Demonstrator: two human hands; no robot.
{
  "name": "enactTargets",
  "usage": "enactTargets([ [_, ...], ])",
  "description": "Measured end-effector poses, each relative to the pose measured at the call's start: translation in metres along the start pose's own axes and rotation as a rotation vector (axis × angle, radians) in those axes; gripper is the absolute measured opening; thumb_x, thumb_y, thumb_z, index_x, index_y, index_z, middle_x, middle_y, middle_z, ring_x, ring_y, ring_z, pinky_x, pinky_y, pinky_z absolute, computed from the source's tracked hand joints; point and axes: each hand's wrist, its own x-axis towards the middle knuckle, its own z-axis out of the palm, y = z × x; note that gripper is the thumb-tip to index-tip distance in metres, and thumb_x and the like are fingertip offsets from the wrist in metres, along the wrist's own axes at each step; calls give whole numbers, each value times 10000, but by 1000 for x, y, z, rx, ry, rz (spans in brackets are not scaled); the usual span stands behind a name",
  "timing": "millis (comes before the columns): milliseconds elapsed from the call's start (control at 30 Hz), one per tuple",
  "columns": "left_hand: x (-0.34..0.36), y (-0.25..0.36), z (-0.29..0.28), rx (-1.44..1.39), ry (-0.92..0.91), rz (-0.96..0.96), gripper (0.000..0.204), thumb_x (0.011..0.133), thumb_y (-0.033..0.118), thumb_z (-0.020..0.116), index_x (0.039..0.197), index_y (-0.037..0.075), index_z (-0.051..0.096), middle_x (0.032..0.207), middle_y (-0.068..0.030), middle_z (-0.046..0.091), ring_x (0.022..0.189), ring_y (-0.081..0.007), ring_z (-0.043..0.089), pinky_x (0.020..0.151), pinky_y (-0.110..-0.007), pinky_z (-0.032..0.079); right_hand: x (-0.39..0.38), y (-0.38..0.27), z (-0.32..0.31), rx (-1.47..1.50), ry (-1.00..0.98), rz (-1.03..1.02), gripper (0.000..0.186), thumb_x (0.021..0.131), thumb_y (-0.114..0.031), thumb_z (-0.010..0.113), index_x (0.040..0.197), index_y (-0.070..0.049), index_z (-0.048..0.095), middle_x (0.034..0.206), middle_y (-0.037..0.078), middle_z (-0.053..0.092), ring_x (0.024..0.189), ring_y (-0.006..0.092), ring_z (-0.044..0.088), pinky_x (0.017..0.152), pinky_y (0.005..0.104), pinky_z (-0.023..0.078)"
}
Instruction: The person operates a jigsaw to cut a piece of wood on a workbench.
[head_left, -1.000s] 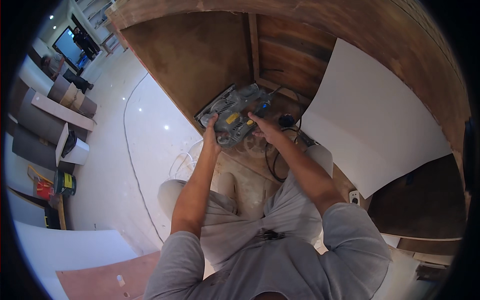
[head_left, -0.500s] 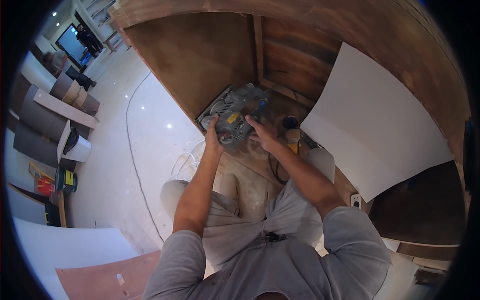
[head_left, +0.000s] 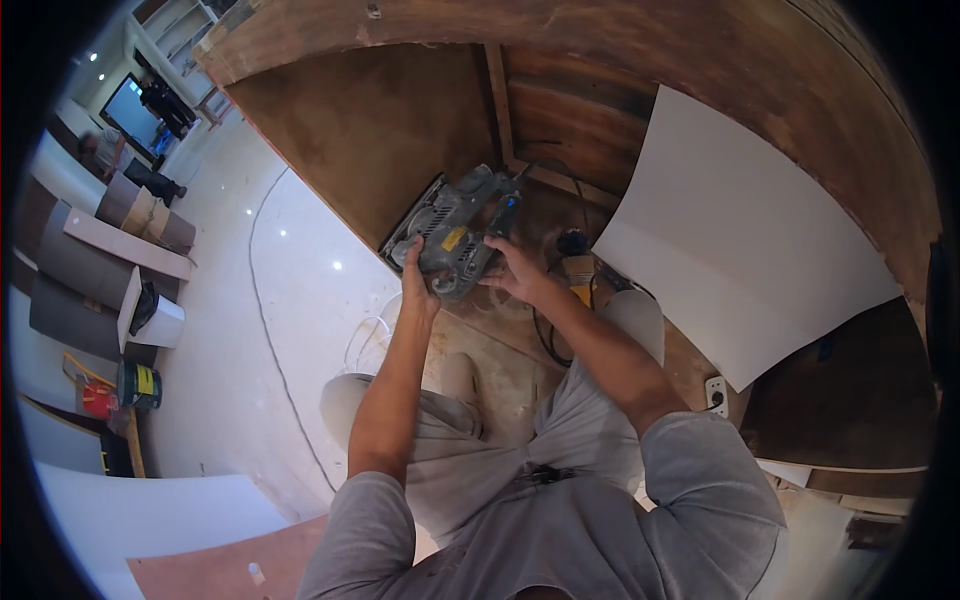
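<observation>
- Hardly anything has moved since the earlier frame: the whole view slides slightly leftward, and the hands and tool shift along with it.
- Both hands hold the grey power tool [head_left: 450, 225] inside the wooden cabinet's open corner, tilted, its flat base turned toward the brown panel [head_left: 370, 130]; whether they touch, I cannot tell.
- The left grip [head_left: 418, 285] is closed on the tool's near end; the right grip [head_left: 515, 270] clasps its side, thumb uppermost.
- As for progress, the tool is in hand rather than set down. The panel looks blotchy, but nothing marks off a finished stretch, so what is done or left cannot be told.
- Around it, a black cord [head_left: 546, 345] loops near the right knee, a yellow-and-tan object [head_left: 580, 275] stands just beside the right forearm, and a curved white sheet [head_left: 740, 240] crowds the right side.
</observation>
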Motion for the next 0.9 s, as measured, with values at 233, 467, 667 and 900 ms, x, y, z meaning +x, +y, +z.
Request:
enactTargets([
  [233, 0, -2, 8, 26, 22, -13, 527, 811, 419, 677, 1226, 126, 534, 1166, -91, 584, 1000, -262, 577, 823, -367, 480, 5, 12, -11, 89, -28, -32, 582, 831, -317, 722, 1287, -86, 443, 1273, 112, 492, 1142, 327, 520, 998, 516, 401],
  [467, 4, -5, -4, 55, 63, 35, 544, 810, 453, 663, 1209, 101, 548, 1118, -101, 606, 936, -262, 603, 767, -372, 522, -12, 16, 14, 211, 21, 70, 467, 821, -248, 743, 1204, -91, 526, 1180, 93, 571, 1123, 262, 544, 986, 508, 413],
  [667, -1, -7, 5, 32, 40, 60, 520, 830, 445, 647, 1196, 89, 551, 1097, -94, 616, 894, -247, 621, 743, -341, 527, -13, 13, 10, 164, -80, -16, 387, 820, -176, 738, 1145, -81, 551, 1157, 81, 582, 1100, 260, 558, 971, 520, 430],
  [900, -1, -6, 5, -17, 14, 45, 510, 826, 394, 689, 1188, 68, 539, 1070, -102, 593, 869, -222, 594, 763, -334, 484, -12, 15, 7, 164, -105, -62, 348, 826, -163, 732, 1119, -77, 564, 1155, 82, 580, 1094, 258, 557, 975, 512, 432],
])
